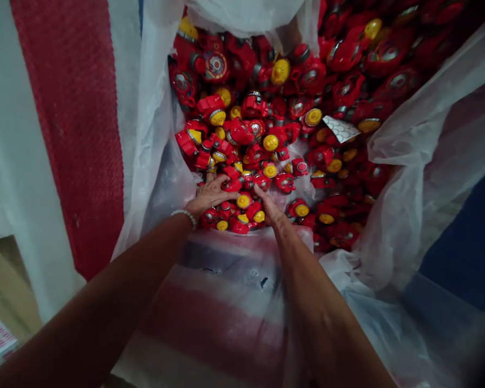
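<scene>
A big sack lined with clear plastic (408, 178) holds a deep heap of small red toy parts (267, 118) with yellow and silver round caps. Both my arms reach down into it over the near rim. My left hand (210, 195), with a white bead bracelet at the wrist, lies spread on the near edge of the heap, fingers touching red parts. My right hand (269, 207) is dug in beside it, fingers partly buried among the pieces. Between the two hands sits a small cluster of red parts (238, 213). Whether either hand grips a piece is hidden.
The woven sack wall (68, 129) with a wide red stripe rises at the left, and its red, white and blue striped near side (222, 302) lies under my arms. A white patterned scrap (341, 129) rests on the heap. Blue sack fabric (464, 242) shows at right.
</scene>
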### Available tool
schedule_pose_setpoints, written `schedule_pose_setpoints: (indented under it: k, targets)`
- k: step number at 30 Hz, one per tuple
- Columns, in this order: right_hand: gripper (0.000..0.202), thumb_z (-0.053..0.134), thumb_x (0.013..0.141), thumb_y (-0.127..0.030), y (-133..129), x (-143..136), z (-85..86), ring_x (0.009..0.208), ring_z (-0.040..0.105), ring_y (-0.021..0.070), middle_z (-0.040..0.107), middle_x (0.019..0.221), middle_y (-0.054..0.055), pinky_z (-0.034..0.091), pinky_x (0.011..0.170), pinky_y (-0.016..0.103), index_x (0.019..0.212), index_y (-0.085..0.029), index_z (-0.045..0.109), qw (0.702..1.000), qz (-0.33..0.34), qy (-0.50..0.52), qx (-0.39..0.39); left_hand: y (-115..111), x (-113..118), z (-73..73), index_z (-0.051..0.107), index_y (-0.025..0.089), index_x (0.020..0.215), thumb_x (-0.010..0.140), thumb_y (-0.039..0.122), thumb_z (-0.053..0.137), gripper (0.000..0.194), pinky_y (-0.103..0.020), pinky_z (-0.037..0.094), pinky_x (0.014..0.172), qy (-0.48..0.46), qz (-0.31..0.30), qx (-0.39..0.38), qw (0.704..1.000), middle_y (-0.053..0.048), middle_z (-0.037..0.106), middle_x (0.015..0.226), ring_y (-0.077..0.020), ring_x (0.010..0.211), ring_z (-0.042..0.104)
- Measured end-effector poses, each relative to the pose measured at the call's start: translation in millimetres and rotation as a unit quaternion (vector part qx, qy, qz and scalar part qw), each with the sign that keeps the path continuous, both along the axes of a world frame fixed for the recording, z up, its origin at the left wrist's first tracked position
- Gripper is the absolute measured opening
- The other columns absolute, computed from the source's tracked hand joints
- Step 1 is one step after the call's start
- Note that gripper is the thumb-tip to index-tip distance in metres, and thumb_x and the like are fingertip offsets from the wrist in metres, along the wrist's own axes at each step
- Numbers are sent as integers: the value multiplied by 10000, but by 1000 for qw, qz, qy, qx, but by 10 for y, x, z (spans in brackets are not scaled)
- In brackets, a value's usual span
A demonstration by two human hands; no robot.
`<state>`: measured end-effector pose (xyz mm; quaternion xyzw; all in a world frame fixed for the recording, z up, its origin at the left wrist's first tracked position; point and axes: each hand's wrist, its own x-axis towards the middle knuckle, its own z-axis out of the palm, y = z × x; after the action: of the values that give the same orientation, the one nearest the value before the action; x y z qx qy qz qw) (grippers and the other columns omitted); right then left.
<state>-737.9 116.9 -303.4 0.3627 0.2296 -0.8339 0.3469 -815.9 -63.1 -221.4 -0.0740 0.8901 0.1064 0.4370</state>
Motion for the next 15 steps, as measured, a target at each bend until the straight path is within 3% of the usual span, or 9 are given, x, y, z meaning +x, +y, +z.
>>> schedule_pose_setpoints:
  k: [4,9,12,15]
  targets:
    - [419,596,919,-606,-13,-41,0,1085,761,255,822,938,58,596,1003,479,1026,-231,748,998,-24,11,51,-7,49,-22,575,327,1357,855,757,568,661,-558,373,1155,5,-27,8,1000,-116,462,1405,-407,1315,522]
    - [448,700,810,-670,-39,-40,-51,1089,752,320,818,942,63,639,933,555,1017,-275,748,1000,-20,-3,16,27,104,-54,520,354,1458,906,700,552,653,-493,359,1187,15,-14,20,1000,-92,454,1451,-354,1362,478]
    - [426,673,827,-663,-71,-8,-41,994,775,301,812,878,52,658,866,503,981,-272,745,999,-31,-2,10,129,153,-58,550,319,1442,901,667,587,645,-456,372,1184,31,-12,36,999,-100,438,1455,-351,1369,474]
    - [426,549,928,-622,-138,-7,-20,908,786,246,787,773,41,645,838,415,929,-244,746,999,-29,-8,-12,245,200,-111,547,286,1465,883,631,635,682,-487,335,1209,32,8,38,999,-122,389,1514,-389,1426,415]
